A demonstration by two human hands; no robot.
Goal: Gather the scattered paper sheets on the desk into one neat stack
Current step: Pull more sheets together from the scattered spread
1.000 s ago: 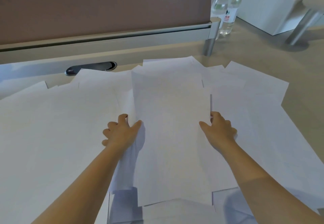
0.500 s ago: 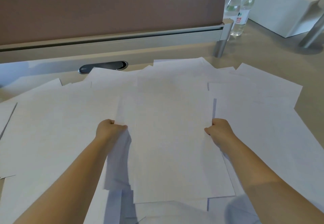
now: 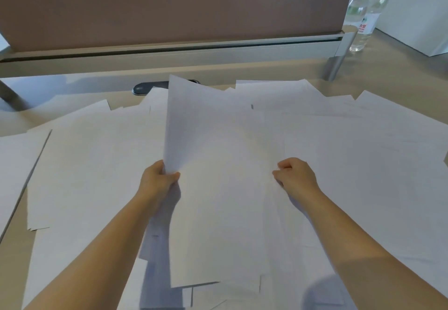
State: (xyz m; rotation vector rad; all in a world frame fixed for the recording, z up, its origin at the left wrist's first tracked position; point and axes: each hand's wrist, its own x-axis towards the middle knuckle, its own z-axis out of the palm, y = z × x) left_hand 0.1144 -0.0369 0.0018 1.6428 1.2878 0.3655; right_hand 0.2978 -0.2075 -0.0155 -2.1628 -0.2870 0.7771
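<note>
A single head-worn wide-angle view looks forward and steeply down from the person's own eye level onto the beige tabletop point(image 3: 378, 67), close enough that both forearms enter from the bottom edge. It faces the brown fabric partition panel point(image 3: 169, 6) along the far edge, with straight lines bowed toward the corners. No second view shares the scene.

A bundle of white paper sheets point(image 3: 218, 188) sits in the middle, its left edge raised off the layer below and its far left corner lifted highest, the sheets bowing slightly. The left hand point(image 3: 157, 181) pinches that raised edge; the right hand point(image 3: 294, 176) grips the bundle's right side. More loose white sheets point(image 3: 92, 169) lie flat and overlapping at skewed angles across the tabletop point(image 3: 378, 72), spreading to both sides.
</note>
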